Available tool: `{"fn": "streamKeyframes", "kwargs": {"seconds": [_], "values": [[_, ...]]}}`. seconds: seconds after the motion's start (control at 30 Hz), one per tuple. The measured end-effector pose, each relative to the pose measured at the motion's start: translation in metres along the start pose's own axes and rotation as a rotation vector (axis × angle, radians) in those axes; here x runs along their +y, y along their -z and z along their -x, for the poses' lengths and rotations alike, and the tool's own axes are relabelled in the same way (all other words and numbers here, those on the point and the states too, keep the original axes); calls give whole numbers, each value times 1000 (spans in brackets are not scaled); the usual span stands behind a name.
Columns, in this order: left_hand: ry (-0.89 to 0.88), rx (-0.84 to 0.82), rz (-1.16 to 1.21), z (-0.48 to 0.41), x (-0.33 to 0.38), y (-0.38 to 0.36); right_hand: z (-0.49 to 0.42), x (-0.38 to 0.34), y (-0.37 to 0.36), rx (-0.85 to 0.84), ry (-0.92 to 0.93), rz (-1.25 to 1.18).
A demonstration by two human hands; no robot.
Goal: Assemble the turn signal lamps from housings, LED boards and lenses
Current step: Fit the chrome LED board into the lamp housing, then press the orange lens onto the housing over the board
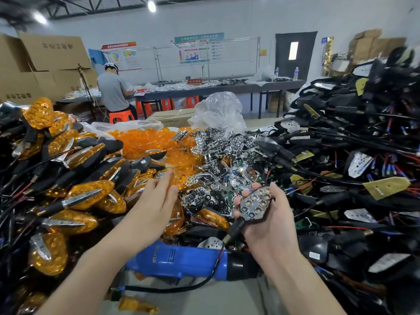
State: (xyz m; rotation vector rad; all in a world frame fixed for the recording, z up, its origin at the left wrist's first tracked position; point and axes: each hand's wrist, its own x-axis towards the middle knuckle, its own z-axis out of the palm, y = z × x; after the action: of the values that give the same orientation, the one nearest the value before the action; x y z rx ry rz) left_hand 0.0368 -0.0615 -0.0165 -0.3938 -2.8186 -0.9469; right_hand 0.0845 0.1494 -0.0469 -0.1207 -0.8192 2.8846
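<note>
Right grip (267, 220): palm up, fingers curled round a black lamp housing (237, 227); thumb lies along the housing's right edge and fingertips show past its left edge. The housing faces open side up in that grip and carries an LED board (255, 204) with round white emitters; its stem points out of the heel of the grip toward the lower left, and red and black wires hang from it. Left grip (156, 198): fingers straight and close together, holding nothing, raised over the heap; its fingertips are blurred, so contact with the parts below cannot be judged. A blue power tool (181, 260) lies on the grey surface (227, 298) beneath both wrists, between the forearms. Left of the left grip: a heap of finished amber lamps (86, 194). Beyond the left grip: loose amber lenses (145, 137). Beyond and between the two grips: chrome reflectors (218, 142) mixed with small boards. Right of the right grip: a tall pile of black wired housings (341, 142).
</note>
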Motion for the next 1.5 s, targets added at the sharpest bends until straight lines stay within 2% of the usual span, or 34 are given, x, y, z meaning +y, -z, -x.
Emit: {"fn": "streamKeyframes", "kwargs": {"seconds": [0.2,0.33,0.67,1.27,1.5], "values": [[-156,108,682,31,52,-42,2,-7,-1,-52,31,39],[-218,138,906,42,70,-61,1,-9,1,-87,36,58],[-186,61,887,53,68,-67,2,-12,-3,-124,29,95],[-183,25,778,52,72,-74,8,-4,-6,-162,339,647],[-181,-14,778,53,78,-71,14,-4,-5,-195,329,704]]}}
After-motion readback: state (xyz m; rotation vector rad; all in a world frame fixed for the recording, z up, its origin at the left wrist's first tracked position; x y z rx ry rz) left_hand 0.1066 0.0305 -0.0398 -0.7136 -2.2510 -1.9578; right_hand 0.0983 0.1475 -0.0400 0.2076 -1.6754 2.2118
